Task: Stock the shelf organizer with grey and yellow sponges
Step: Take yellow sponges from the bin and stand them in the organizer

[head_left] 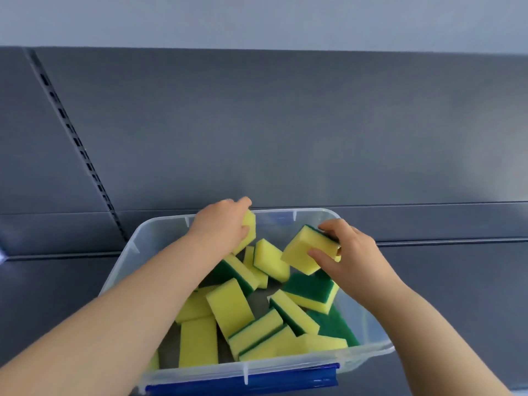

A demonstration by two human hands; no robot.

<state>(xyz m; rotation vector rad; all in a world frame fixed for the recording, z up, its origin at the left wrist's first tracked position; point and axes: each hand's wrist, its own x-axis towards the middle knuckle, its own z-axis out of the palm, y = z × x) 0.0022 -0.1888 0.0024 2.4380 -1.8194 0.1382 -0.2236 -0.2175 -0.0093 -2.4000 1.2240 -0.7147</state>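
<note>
Grips a sponge (248, 233) in the left hand (224, 224) and pinches a second sponge (305, 250) in the right hand (353, 252) above the far end of the bin (125, 258), risking a slip of the soft, tilted second sponge.

A clear plastic bin (125, 261) sits in the lower middle of the frame, with a blue latch (243, 380) on its near edge. Loose sponges (230, 305), yellow with green backs, lie jumbled inside. Near the bin's far rim, the left hand (221, 224) grips a yellow sponge (249, 230). To its right, the right hand (350, 252) pinches a tilted sponge (304, 252) above the pile, yellow face toward the camera. Grey shelf panels (285, 124) fill the upper frame, and a slotted rail (77, 141) slants across the upper left.
</note>
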